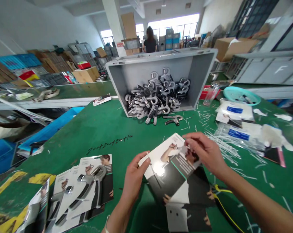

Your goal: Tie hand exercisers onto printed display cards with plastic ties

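Note:
My left hand [136,173] is closed on the left edge of a printed cardboard packaging card [167,165], thumb on its face. With fingers bent, my right hand [208,153] pinches the card's upper right edge; its fingertips are partly hidden. The card is tilted and bears no hand grip strengthener. More printed cards [177,218] lie beneath it. At the left, several cards with grip strengtheners [98,187] attached overlap in a pile. Beyond my hands, a loose grip strengthener [173,120] lies before a grey crate [197,77] tipped on its side, full of grip strengtheners [158,97].
Yellow-handled pliers [224,207] lie beside my right forearm. White plastic strips [224,147] are scattered at the right, near plastic bags [234,111], a white glove [274,136] and a turquoise basin [241,94]. Blue bins [54,127] stand left of the table. A person [150,40] is far back.

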The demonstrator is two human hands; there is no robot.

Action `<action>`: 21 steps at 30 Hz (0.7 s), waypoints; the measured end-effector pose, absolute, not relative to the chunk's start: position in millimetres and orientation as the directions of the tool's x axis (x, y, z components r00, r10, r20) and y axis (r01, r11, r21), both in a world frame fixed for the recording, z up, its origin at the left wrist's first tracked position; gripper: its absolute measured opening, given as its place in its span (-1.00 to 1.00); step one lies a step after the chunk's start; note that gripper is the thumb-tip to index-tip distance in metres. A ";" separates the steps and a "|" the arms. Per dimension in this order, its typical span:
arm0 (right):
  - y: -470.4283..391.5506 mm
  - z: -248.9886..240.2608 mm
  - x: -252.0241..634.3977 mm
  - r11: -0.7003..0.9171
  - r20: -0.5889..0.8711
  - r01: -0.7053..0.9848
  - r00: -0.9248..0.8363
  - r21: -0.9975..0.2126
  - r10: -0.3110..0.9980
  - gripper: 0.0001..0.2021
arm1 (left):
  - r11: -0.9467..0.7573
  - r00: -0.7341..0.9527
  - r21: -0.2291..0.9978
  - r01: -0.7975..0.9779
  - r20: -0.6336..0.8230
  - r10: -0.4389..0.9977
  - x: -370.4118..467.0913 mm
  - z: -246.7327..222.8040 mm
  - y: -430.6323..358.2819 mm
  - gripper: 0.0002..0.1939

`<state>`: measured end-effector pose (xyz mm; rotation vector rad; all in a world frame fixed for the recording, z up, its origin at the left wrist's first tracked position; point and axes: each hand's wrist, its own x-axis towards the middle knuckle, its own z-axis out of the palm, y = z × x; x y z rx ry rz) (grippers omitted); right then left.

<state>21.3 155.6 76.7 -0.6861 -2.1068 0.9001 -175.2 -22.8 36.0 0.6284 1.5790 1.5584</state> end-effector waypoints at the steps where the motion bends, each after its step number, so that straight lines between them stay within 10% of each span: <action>1: 176.3 73.3 20.3 0.595 0.379 0.256 -0.569 -0.762 0.730 -0.80 | 0.129 -0.551 0.970 -0.207 -0.224 0.804 -169.0 34.3 -30.2 -0.49; 6: 285.1 38.9 -33.3 0.683 0.217 0.510 -0.694 -0.523 0.686 -0.80 | 0.385 -0.331 0.888 -0.250 -0.452 0.828 -138.7 15.5 -56.1 -0.24; 21: 342.6 -3.3 -108.4 0.695 -0.046 0.685 -0.718 -0.217 0.694 -0.73 | 0.385 -0.269 0.891 -0.239 -0.442 0.856 -114.4 6.3 -47.8 -0.22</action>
